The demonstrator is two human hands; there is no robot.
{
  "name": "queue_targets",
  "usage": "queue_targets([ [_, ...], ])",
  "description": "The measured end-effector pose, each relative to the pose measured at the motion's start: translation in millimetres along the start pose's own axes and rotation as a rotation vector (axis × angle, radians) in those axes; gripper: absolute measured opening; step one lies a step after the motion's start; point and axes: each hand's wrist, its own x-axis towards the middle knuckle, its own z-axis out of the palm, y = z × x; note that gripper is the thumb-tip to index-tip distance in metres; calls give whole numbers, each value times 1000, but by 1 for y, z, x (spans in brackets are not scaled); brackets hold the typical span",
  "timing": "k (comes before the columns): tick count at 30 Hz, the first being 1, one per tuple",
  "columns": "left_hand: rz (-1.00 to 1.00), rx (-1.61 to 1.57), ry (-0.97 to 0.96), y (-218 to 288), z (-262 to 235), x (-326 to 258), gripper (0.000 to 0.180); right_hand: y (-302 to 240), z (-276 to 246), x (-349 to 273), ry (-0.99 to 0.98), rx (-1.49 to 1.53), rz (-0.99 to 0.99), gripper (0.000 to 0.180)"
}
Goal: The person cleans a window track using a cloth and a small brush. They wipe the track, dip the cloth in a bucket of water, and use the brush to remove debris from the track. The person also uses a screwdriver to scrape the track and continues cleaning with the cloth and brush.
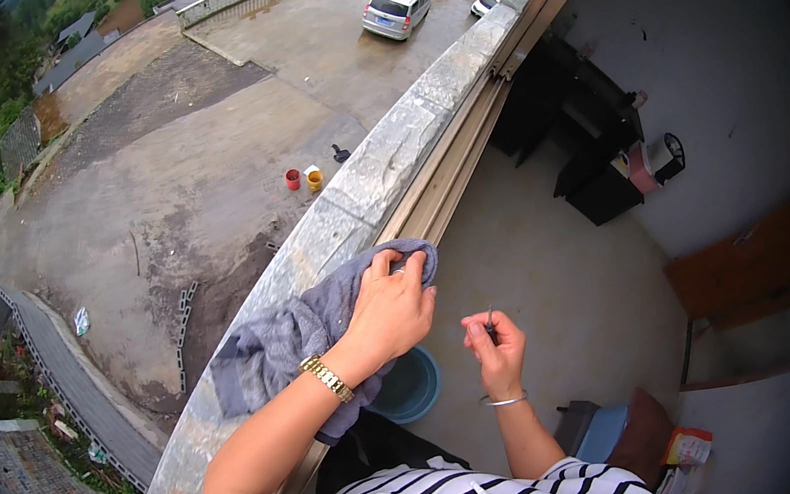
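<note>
My left hand (391, 306), with a gold watch at its wrist, presses down on a grey cloth (277, 340). Its fingers are bent over the bunched far end of the cloth, at the window track (448, 182). The rest of the cloth drapes across the stone sill (330, 218) and hangs over its inner edge. To the right, over the room, my right hand (499, 352) pinches a small dark thin tool (491, 326) with a narrow tip pointing up. Most of that tool is hidden in the fingers, so its kind does not show.
A blue basin (409, 387) stands on the floor below the sill. Dark furniture (598, 180) and a brown wooden board (751, 263) are against the wall. Outside, far below, lies a concrete yard with a silver van (397, 8), a red bucket (293, 178) and a yellow bucket (315, 180).
</note>
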Motion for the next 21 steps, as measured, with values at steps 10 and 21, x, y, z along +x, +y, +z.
queue_targets([
  [10,104,133,12,-21,60,161,41,36,-45,38,147,-46,78,11],
  [21,121,316,72,-17,78,183,25,18,-30,59,131,4,-117,15],
])
